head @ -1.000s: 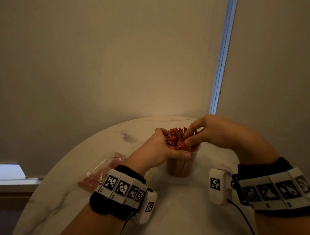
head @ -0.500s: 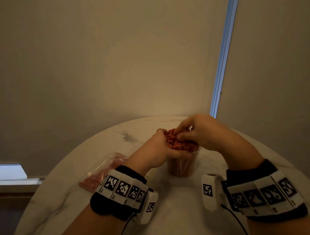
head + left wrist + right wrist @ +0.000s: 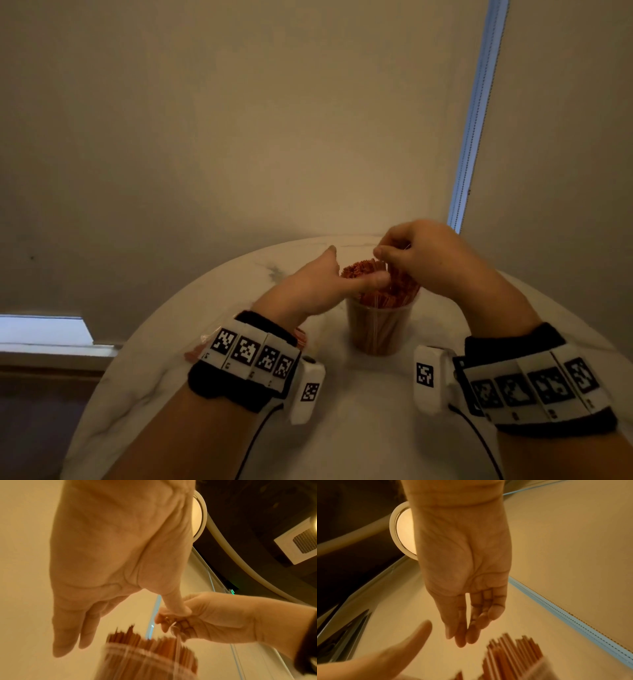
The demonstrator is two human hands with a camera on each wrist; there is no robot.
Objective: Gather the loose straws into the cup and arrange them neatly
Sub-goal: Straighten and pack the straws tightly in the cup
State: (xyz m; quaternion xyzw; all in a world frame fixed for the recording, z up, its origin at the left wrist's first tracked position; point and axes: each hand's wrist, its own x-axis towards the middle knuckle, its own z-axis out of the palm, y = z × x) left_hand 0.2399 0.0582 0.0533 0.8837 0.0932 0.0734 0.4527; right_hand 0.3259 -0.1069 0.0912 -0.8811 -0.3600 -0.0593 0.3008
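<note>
From the head view, a clear plastic cup [image 3: 378,329] stands on the round white marble table [image 3: 342,428], packed with thin orange-red straws [image 3: 376,291] that fan out above its rim. The left hand [image 3: 318,287] hovers beside the bundle with straight fingers and its thumb laid across the straw tops. The right hand [image 3: 421,257] is just above the cup, fingers curled, and seems to pinch one or a few straws drawn upward. A clear plastic bag with more orange straws [image 3: 298,337] lies on the table behind the left wrist, mostly hidden. By my judgement the step in hand is tidying: most straws are in, and stray ones are being lifted to reseat them.

The left wrist view shows what the head view cannot: the left hand [image 3: 109,561] has an empty palm and loose, straight fingers [image 3: 68,639] beside the blurred cup [image 3: 145,661], while the right hand [image 3: 205,616] has its fingertips bunched round a thin pale straw running down into the bundle.

In the right wrist view the right hand [image 3: 464,561] has fingers [image 3: 462,632] close together, pointing down above the straws [image 3: 513,653]; the pinched straw itself I cannot make out here. The left thumb reaches in from the lower left.

Next, I judge, the lifted straw needs guiding down into a gap while the left hand steadies the bundle
</note>
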